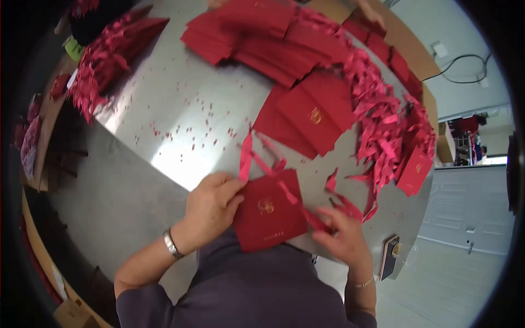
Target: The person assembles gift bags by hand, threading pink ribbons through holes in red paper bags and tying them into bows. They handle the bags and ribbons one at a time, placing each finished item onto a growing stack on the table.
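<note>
- At the far left a wooden shelf edge (pixel 41 136) runs beside the counter (pixel 164 104), with a dark gap between them.
- A heap of red ribbons and bags (pixel 106 52) lies on the counter's upper left corner and hangs over its edge.
- The counter is bare, shiny metal, and its middle is open. Only small red paper bits (pixel 191 131) are scattered across it.
- The left hand (pixel 210 205), with a metal bracelet (pixel 171 244) on its wrist, rests at the near edge. Its fingers are closed, pinching the upper left corner of the red bag (pixel 269 217).
- A ribbon handle (pixel 245 157) stands up from that corner.
- The red bag lies flat at the near edge, just in front of the person and between both hands, with its gold emblem facing up.
- The right hand (pixel 342 236) has its fingers curled shut on a red strip (pixel 316 220) at the bag's lower right corner.
- Beyond the bag, flat red bags (pixel 311 115) fan out, and a thicker stack (pixel 251 33) fills the far edge.
- A loose ribbon heap (pixel 383 117) crowds the right side up to the rim.
- A phone (pixel 389 257) lies right at the near right edge.
- Past the counter there are cardboard boxes (pixel 407 41), a white door (pixel 465 202) and open pale floor.
</note>
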Tool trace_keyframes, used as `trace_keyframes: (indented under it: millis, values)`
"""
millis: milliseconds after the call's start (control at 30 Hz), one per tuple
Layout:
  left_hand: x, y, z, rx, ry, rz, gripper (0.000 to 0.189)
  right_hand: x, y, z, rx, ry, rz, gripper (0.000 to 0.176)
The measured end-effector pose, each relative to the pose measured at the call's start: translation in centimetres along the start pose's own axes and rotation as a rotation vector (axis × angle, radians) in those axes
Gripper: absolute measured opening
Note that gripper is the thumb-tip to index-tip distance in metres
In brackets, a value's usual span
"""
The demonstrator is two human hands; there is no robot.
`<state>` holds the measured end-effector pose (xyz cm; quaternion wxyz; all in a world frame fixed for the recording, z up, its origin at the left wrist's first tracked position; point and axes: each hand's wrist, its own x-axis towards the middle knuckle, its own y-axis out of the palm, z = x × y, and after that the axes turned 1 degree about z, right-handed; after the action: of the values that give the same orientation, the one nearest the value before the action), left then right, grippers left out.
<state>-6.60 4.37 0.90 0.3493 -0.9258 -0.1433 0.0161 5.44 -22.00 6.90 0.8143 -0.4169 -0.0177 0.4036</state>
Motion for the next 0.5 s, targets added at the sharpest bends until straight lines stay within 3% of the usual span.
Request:
trace_keyframes:
  millis: [100, 200, 267, 333, 400, 433, 467, 500]
  values:
    - [0.5, 0.2, 0.2, 0.075, 0.043, 0.007, 0.018, -3.2, -1.0, -3.0, 0.268, 0.023, 0.064, 0.049]
    - [1.2, -0.3, -0.3, -0.008, -0.056, 0.039, 0.019, -5.0, -2.7, -1.6, 0.478, 0.087, 0.097, 0.043]
    - [1.3, -0.1, -0.2, -0.080, -0.098, 0.038, 0.020, -6.2, -3.0, -3.0, 0.787, 0.146, 0.225, 0.041]
    - [1.5, 0.0, 0.0, -0.103, -0.119, 0.052, 0.021, -7.0, -2.2, -4.0, 0.865, 0.080, 0.186, 0.038]
    - [1.4, 0.3, 0.5, -0.094, -0.075, 0.027, 0.021, -7.1, -1.0, -5.4, 1.116, -0.204, 0.133, 0.043]
    - [1.4, 0.2, 0.7, -0.088, -0.041, 0.025, 0.022, -5.9, -0.3, -5.3, 0.885, -0.432, -0.017, 0.020]
    - [1.4, 0.1, 0.7, -0.077, -0.052, 0.031, 0.022, -6.2, -0.3, -5.2, 0.881, -0.437, -0.015, 0.020]
    - [1.4, 0.1, 0.7, -0.080, -0.054, 0.029, 0.022, -6.9, -0.4, -5.0, 1.125, -0.363, 0.037, 0.035]
